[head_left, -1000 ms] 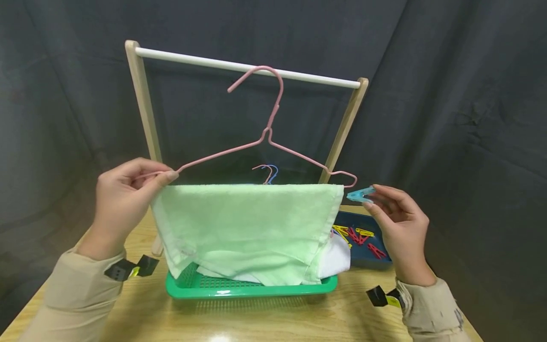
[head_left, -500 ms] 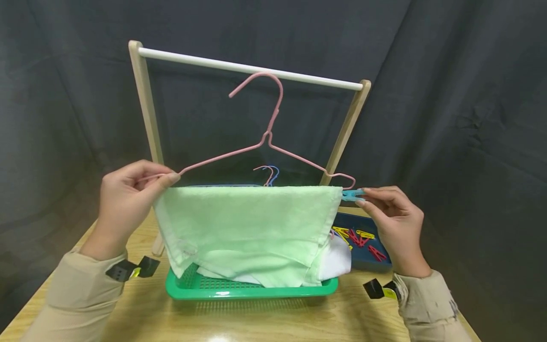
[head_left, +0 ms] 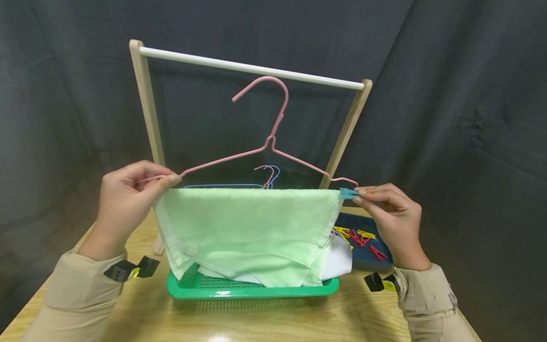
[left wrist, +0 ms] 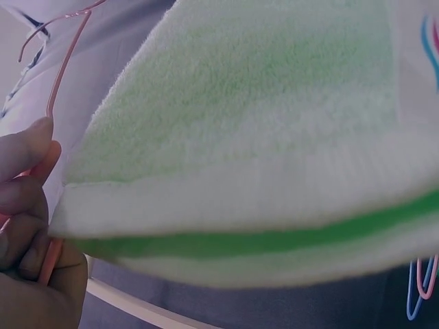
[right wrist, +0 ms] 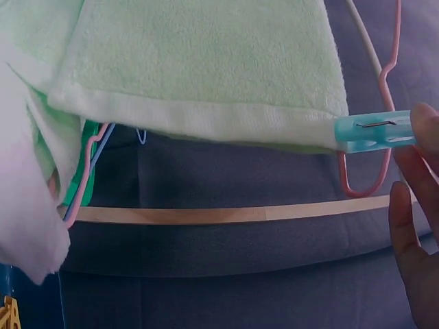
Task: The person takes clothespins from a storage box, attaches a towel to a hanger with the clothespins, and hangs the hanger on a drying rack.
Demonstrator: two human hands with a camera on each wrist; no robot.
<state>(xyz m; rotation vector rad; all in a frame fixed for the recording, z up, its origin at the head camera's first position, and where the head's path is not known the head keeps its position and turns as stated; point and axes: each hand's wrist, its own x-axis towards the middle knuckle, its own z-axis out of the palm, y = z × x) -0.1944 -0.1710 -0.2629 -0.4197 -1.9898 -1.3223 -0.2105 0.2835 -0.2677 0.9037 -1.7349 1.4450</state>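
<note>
A light green towel [head_left: 252, 218] hangs folded over the lower bar of a pink hanger [head_left: 222, 157]. At the hanger's left end, my left hand [head_left: 128, 197] grips the wire between thumb and fingers, close to the towel's corner. My right hand [head_left: 391, 213] pinches the tail of a light blue clothespin [head_left: 349, 193] between thumb and fingers. In the right wrist view the tip of the clothespin [right wrist: 370, 130] sits on the towel's top corner beside the hanger's end loop. The hanger's hook points up and hangs on nothing.
Below the towel stands a green basket [head_left: 252, 293] with a white cloth [head_left: 337, 259] at its right. A dark blue tray [head_left: 363, 261] holds red and yellow clothespins. Behind rises a wooden rack with a white rod [head_left: 252, 67]. More hangers [head_left: 271, 175] show behind the towel.
My right hand has moved left, bringing the blue clothespin from beside the towel onto its right top corner. The hanger has dropped slightly. My left hand keeps its grip.
</note>
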